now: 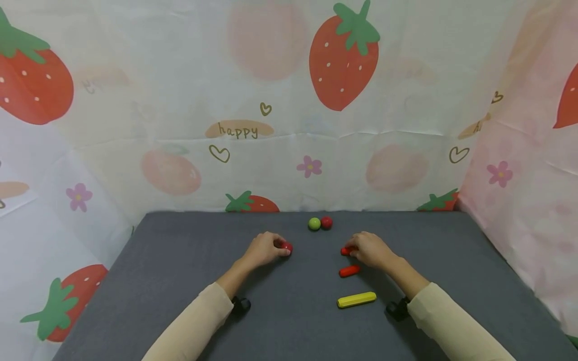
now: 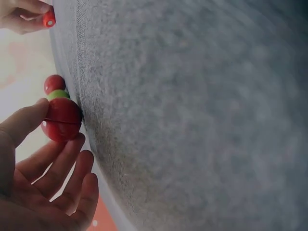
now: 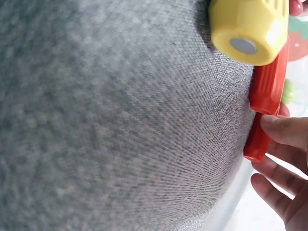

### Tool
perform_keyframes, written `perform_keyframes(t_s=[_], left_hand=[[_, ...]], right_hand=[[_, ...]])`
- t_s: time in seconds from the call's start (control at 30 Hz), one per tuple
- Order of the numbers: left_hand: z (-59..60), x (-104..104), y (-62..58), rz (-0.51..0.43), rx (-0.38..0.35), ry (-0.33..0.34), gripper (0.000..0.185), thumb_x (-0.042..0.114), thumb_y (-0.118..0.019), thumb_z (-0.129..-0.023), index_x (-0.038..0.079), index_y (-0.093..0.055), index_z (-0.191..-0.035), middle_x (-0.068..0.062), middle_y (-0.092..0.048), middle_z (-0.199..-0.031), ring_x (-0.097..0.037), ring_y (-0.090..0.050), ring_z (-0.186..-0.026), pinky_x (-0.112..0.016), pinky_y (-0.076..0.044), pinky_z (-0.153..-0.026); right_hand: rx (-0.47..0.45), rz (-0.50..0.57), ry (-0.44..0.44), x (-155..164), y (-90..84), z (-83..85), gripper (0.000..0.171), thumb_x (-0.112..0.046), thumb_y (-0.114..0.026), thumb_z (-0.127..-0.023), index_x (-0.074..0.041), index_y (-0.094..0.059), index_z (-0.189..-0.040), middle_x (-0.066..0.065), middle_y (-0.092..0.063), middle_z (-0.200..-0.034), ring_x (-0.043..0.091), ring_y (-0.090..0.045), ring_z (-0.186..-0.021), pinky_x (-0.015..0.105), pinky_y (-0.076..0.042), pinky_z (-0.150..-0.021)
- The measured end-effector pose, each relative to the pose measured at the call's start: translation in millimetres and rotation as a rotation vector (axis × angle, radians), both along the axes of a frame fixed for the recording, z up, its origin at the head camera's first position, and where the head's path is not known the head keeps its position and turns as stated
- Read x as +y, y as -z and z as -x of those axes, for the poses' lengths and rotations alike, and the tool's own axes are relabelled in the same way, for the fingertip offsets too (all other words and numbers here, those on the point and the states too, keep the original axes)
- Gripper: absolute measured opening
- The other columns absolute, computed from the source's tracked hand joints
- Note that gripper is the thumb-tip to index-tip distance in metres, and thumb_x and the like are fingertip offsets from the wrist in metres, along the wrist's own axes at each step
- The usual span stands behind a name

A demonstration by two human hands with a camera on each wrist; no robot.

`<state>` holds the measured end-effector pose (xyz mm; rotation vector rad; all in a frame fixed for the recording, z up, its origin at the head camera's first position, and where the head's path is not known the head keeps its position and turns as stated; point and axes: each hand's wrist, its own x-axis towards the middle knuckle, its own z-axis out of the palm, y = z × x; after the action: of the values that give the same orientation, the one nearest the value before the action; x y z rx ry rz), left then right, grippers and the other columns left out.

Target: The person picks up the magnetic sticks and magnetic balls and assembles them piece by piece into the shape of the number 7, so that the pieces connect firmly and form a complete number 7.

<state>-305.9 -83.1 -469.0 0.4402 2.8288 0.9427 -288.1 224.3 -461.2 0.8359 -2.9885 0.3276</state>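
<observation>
we saw the hands apart on the grey table (image 1: 158,265). the left hand (image 1: 265,249) pinched the front ball (image 1: 287,246) between thumb and fingertips, likely because something so round could roll. the right hand (image 1: 368,249) pinched the far stick (image 1: 345,250), its left end sticking out, which we judged handy for seeing that end. the middle stick (image 1: 349,271) and yellow stick (image 1: 356,300) lay nearer us, probably within the right's easy reach. behind, the green ball (image 1: 314,223) sat just beside the back ball (image 1: 326,222); we couldn't tell why.
</observation>
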Motion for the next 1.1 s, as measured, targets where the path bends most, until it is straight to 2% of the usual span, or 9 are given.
perform_keyframes(t_s=[0.23,0.5,0.73,0.9,1.1], left_hand=[[-1.2,-3.8,0.0,0.003,-0.020,0.001,0.032,0.027,-0.076,-0.085,0.007,-0.072,-0.111,-0.006,-0.072,-0.102,-0.019,-0.064,-0.088,-0.035,-0.052,-0.076],[-2.6,-5.5,-1.4,0.033,-0.033,0.001,0.032,0.028,-0.074,-0.087,0.008,-0.072,-0.111,-0.006,-0.072,-0.104,-0.022,-0.065,-0.094,-0.040,-0.052,-0.084],[-3.3,-7.7,-4.2,0.066,-0.033,-0.006,0.031,0.028,-0.073,-0.088,0.009,-0.072,-0.112,-0.006,-0.071,-0.106,-0.023,-0.064,-0.096,-0.043,-0.049,-0.088],[-4.2,-5.6,-6.8,0.072,-0.029,-0.003,0.031,0.028,-0.074,-0.087,0.008,-0.072,-0.111,-0.006,-0.071,-0.104,-0.022,-0.063,-0.093,-0.042,-0.049,-0.085],[-4.3,-3.0,-4.0,0.068,-0.017,0.009,0.031,0.028,-0.074,-0.087,0.008,-0.072,-0.111,-0.006,-0.071,-0.104,-0.022,-0.064,-0.092,-0.041,-0.050,-0.084]], right_hand=[[-0.009,0.004,-0.004,0.0,0.7,0.2,0.017,-0.005,-0.071,-0.086,-0.004,-0.075,-0.103,0.009,-0.071,-0.099,0.029,-0.064,-0.093,0.044,-0.053,-0.083],[-0.036,0.012,0.010,0.5,1.8,1.0,0.019,-0.005,-0.071,-0.086,-0.003,-0.075,-0.105,0.011,-0.072,-0.104,0.031,-0.065,-0.098,0.047,-0.053,-0.087],[-0.051,0.046,0.021,1.6,2.9,1.6,0.020,-0.006,-0.071,-0.087,-0.004,-0.074,-0.106,0.009,-0.072,-0.104,0.029,-0.065,-0.097,0.045,-0.053,-0.085],[-0.057,0.062,0.019,0.4,-0.4,2.5,0.020,-0.007,-0.071,-0.087,-0.003,-0.074,-0.106,0.010,-0.072,-0.104,0.030,-0.065,-0.097,0.044,-0.054,-0.084],[-0.062,0.056,0.011,-8.2,-5.4,5.1,0.019,-0.009,-0.071,-0.088,-0.004,-0.074,-0.106,0.008,-0.071,-0.100,0.026,-0.065,-0.093,0.042,-0.053,-0.082]])
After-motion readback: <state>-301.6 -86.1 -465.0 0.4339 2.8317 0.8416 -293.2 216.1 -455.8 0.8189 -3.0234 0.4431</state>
